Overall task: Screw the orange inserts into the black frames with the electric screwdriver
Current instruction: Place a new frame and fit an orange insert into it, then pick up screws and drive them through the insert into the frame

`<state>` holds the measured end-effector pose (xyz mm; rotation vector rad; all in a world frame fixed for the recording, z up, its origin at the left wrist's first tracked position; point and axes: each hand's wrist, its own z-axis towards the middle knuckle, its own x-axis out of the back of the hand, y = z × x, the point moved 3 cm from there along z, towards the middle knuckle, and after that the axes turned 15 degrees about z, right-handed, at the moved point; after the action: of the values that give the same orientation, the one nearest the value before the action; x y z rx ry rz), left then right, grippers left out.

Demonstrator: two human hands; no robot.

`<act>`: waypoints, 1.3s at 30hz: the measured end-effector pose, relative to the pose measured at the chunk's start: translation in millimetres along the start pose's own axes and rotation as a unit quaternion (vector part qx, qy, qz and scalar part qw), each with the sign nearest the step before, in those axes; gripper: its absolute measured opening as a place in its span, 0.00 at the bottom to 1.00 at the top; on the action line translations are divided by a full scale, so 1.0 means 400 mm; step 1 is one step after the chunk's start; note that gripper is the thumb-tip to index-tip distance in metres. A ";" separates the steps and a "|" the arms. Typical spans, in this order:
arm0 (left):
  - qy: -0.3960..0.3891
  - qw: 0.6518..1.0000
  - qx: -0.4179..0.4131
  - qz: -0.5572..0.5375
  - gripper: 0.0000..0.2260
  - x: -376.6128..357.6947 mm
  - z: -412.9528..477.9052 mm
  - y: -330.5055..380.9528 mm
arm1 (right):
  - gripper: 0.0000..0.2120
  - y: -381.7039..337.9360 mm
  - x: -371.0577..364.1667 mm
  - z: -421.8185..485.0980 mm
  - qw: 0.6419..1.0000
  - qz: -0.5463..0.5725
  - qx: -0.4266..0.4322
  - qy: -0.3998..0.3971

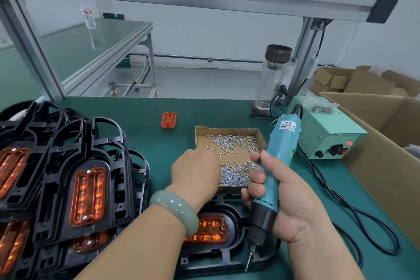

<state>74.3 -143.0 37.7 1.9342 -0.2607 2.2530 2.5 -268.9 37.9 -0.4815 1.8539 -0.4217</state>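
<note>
Green matting covers the surface [141,116], where a stack of black frames [56,150] with orange inserts [87,196] fitted lies at the left. Another black frame [227,254] lies nearest, an orange insert [211,229] seated in it. Just beyond it sits a cardboard tray [227,130] of screws [234,143]. The right hand [295,200] grips the electric screwdriver [278,161], bit pointing down over that frame. The left hand [195,170] reaches into the tray; its fingertips are hidden, so I cannot tell whether it holds a screw. A loose insert [168,120] lies farther back.
</note>
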 end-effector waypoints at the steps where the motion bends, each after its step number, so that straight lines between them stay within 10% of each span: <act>1: 0.015 1.000 -0.006 -0.021 0.06 0.003 -0.002 -0.004 | 0.21 0.000 -0.001 0.000 1.000 0.001 0.001 -0.001; 17: 0.208 0.879 -0.002 -0.429 0.06 0.225 -0.031 -0.051 | 0.17 0.014 -0.010 -0.004 0.997 0.060 0.051 -0.021; 23: 0.027 0.758 0.058 -0.649 0.09 0.178 -0.152 -0.062 | 0.18 0.010 -0.016 -0.008 0.990 0.097 0.099 -0.018; 33: -0.010 0.741 0.159 -0.652 0.14 0.101 -0.255 -0.094 | 0.06 0.025 -0.027 -0.020 0.952 0.231 0.200 -0.024; 39: -0.074 0.697 0.200 -0.685 0.06 0.078 -0.273 -0.087 | 0.15 -0.001 -0.033 -0.038 0.933 0.257 0.244 -0.055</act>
<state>-27.1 -83.3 53.4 1.4484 1.3111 1.0935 -8.0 -261.5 53.2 0.3118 1.6107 -0.4630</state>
